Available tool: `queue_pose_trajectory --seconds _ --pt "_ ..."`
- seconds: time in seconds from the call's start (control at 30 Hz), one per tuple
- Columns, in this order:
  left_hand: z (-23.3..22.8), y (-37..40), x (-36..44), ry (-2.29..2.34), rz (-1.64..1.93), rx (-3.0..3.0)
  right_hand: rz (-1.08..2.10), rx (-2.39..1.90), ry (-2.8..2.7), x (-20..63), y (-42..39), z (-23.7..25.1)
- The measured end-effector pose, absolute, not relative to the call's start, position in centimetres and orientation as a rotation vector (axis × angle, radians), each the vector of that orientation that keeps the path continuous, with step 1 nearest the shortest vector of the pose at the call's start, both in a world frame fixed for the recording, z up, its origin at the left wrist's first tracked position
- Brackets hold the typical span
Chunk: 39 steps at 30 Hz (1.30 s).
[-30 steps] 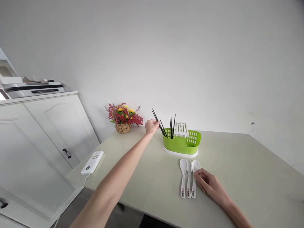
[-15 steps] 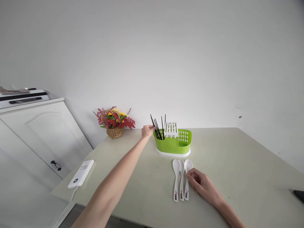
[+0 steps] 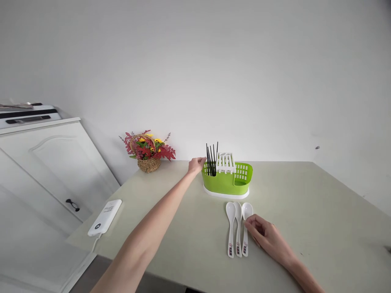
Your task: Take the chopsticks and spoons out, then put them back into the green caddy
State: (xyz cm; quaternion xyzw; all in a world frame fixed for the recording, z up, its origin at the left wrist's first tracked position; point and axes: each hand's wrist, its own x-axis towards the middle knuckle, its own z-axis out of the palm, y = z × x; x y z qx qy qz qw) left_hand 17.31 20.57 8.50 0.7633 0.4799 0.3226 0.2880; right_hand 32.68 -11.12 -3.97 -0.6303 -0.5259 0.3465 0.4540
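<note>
My left hand (image 3: 197, 164) reaches to the left end of a green cutlery basket (image 3: 224, 184). Its thumb and fingers are pinched together at the leftmost of several black chopsticks (image 3: 210, 160), which stand nearly upright in the basket's left part. A white slotted rack (image 3: 226, 162) sits across the basket's middle. Nearer to me, three white spoons lie side by side: a left spoon (image 3: 231, 228), a middle spoon (image 3: 238, 228) and a right spoon (image 3: 247, 210). My right hand (image 3: 267, 234) rests on the table with curled fingers closed at the right spoon's handle.
A wicker basket of red and yellow flowers (image 3: 148, 164) stands by the wall at the back left. On the table's left edge lies a white power bank (image 3: 105, 217) with a cable. A white cabinet (image 3: 55, 171) adjoins that side.
The chopsticks, leaning left before, now stand nearly upright and closer together. My left hand has shifted slightly right along with them. My right hand stays at the right spoon, and the view has tilted a little.
</note>
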Motion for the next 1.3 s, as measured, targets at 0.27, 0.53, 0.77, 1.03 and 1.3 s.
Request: queue_pose_trajectory --seconds 0.27,0.53,0.77,1.03,1.3 --pt "6.5 19.5 11.5 1.364 0.95 1.978 0.831 -1.572 -1.28 32.6 -11.2 -4.4" --pt "0.6 11.6 3.2 1.338 0.968 1.831 0.71 -1.753 -1.092 33.7 -10.3 -4.7" --pt "-0.9 1.1 -1.0 1.163 0.885 1.888 0.762 -1.961 -1.076 36.5 -6.3 -4.1" --pt "0.5 -2.8 -2.2 1.166 0.88 1.798 0.78 -2.017 -1.216 36.8 -6.6 -3.0" --pt "0.5 -3.2 -2.4 1.152 0.881 1.821 0.354 -1.987 -1.29 39.1 -10.5 4.3"
